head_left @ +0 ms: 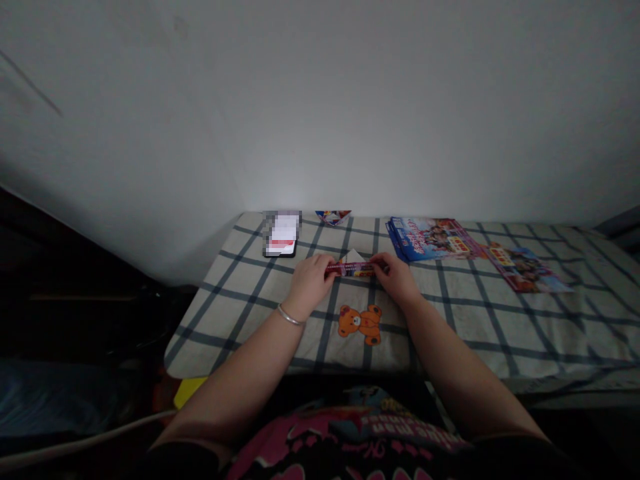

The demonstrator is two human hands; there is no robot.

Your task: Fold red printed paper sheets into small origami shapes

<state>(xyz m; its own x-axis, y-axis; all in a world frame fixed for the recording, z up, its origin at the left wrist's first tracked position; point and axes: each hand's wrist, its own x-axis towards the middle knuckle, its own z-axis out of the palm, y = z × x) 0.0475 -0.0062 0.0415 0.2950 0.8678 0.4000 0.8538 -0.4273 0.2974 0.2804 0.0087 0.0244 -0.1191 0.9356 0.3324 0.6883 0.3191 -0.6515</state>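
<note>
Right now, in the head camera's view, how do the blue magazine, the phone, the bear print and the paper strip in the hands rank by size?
1. Blue magazine
2. Phone and bear print: they look alike, and the bear is nearer the camera, so I won't rank them.
3. Paper strip, the thinnest.

This looks like a bedroom at home to me: my bed (520, 333) has a checked sheet (240, 320) with a teddy bear print (359, 325). A plain white wall (320, 113) rises directly behind the bed, and a phone (280, 233) and glossy leaflets (433, 239) lie near its far edge.
</note>
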